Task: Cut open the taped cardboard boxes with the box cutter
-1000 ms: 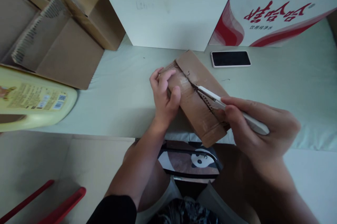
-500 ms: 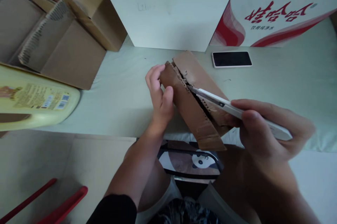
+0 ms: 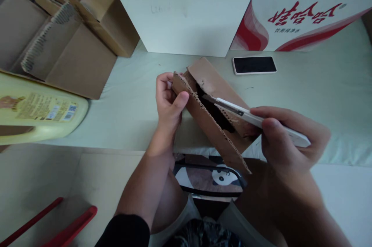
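A small brown cardboard box (image 3: 209,131) lies at an angle near the table's front edge, its top split along the middle and the left flap lifted. Thumb and fingers of my left hand (image 3: 170,102) pinch that flap at its far left corner. In my right hand (image 3: 290,142) is a white utility knife (image 3: 258,119), gripped between thumb and fingers. Its blade points left over the gap, at the box's right flap edge; whether it touches the cardboard I cannot tell. The box's inside is dark, and what it holds cannot be made out.
A plain white box (image 3: 186,14) and a red-and-white carton (image 3: 302,18) stand behind. A phone (image 3: 254,65) lies right of the small box. At left are open cardboard boxes (image 3: 78,53) and a yellow jug (image 3: 43,107). A panda-print item (image 3: 209,179) sits below the table edge.
The left flap has been pulled up and leftward by my left hand, widening the gap in the box. My right hand with the utility knife has shifted slightly left.
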The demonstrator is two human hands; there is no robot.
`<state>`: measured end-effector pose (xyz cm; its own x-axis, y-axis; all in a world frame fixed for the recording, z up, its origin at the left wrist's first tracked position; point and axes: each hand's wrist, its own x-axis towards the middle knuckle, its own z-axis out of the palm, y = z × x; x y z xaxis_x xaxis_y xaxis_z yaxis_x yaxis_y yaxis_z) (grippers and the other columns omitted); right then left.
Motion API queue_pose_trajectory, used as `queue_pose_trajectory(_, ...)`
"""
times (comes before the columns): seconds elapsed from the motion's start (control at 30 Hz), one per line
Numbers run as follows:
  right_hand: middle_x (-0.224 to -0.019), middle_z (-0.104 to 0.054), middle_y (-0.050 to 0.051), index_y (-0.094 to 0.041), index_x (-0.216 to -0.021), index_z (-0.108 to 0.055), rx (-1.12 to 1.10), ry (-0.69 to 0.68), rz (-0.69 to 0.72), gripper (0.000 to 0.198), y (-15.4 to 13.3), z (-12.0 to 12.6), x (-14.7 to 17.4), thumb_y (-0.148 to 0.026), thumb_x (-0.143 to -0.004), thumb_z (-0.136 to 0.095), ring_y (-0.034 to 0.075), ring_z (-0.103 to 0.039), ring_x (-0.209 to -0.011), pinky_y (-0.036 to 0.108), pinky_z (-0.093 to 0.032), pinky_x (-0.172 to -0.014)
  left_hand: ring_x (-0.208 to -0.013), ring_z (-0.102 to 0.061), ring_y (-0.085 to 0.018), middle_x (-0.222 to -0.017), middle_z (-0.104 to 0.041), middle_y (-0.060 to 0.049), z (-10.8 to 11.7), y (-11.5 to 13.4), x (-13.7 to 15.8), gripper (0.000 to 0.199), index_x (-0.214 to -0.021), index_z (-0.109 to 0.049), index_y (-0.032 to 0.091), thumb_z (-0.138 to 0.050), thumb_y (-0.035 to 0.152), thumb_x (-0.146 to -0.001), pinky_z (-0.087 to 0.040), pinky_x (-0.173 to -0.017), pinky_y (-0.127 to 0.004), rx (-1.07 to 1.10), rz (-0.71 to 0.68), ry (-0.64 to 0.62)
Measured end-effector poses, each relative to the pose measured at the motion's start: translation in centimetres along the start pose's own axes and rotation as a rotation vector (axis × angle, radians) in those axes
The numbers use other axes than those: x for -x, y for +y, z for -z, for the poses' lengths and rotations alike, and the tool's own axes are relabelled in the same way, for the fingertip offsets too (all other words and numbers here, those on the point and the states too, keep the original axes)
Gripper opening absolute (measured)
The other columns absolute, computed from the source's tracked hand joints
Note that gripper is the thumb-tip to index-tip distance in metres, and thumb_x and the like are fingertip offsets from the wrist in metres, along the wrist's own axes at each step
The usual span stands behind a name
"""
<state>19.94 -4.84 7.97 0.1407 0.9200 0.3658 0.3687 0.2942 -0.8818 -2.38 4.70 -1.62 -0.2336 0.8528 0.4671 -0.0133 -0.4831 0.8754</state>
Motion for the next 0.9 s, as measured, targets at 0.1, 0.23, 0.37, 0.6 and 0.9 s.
queue_pose_trajectory(0.1, -0.066, -0.072, -0.001, -0.026, -0.091, -0.084, 0.018, 0.037, -0.027, 0.018, 0.0, -0.4, 0.3, -0.039, -0.097, -0.073, 0.013, -0.064, -0.054, 0.026, -0.048, -0.047, -0.113, -0.072, -0.028, -0.109, -0.066, -0.006, 0.0, 0.0, 0.0, 0.074, -0.124, -0.056, 0.033, -0.073, 0.086, -0.076, -0.058, -0.099, -0.041, -0.017, 0.052, 0.001)
queue_pose_trajectory(0.23, -0.069, -0.072, 0.001, -0.023, -0.095, -0.082, -0.069, 0.189, -0.014, 0.026, 0.9, -0.7, 0.0, -0.047, -0.096, -0.073, 0.017, -0.067, -0.057, 0.031, -0.053, -0.052, -0.106, -0.073, -0.027, -0.110, -0.068, -0.006, 0.3, 0.0, -0.2, 0.074, -0.122, -0.060, 0.031, -0.076, 0.085, -0.074, -0.059, -0.094, -0.040, -0.006, 0.122, -0.011)
queue_pose_trajectory(0.37, -0.075, -0.076, 0.000, -0.028, -0.112, -0.077, -0.270, 0.293, 0.113, 0.036, 3.1, -0.1, -1.1, -0.060, -0.099, -0.065, 0.020, -0.072, -0.058, 0.032, -0.054, -0.050, -0.090, -0.072, -0.022, -0.099, -0.066, -0.004, 0.0, 0.5, -0.3, 0.071, -0.110, -0.061, 0.029, -0.079, 0.085, -0.071, -0.059, -0.082, -0.035, 0.036, 0.121, 0.030)
queue_pose_trajectory(0.6, -0.095, -0.076, 0.003, -0.026, -0.109, -0.073, -0.055, 0.126, 0.076, 0.024, 9.0, 2.5, -0.8, -0.045, -0.098, -0.066, 0.017, -0.071, -0.070, 0.033, -0.056, -0.065, -0.073, -0.063, -0.015, -0.086, -0.059, 0.000, -0.6, 1.4, -0.4, 0.067, -0.098, -0.060, 0.026, -0.085, 0.081, -0.068, -0.054, -0.070, -0.030, 0.098, 0.151, 0.050)
queue_pose_trajectory(0.9, -0.106, -0.073, 0.011, -0.025, -0.107, -0.081, 0.518, -0.361, 0.160, 0.027, 15.0, 2.1, -1.4, -0.034, -0.094, -0.059, 0.029, -0.070, -0.098, 0.047, -0.058, -0.088, -0.076, -0.053, -0.018, -0.072, -0.033, 0.002, -0.7, 2.2, -1.5, 0.065, -0.071, -0.038, 0.025, -0.074, 0.079, -0.079, -0.053, -0.103, -0.039, 0.290, 0.110, 0.167)
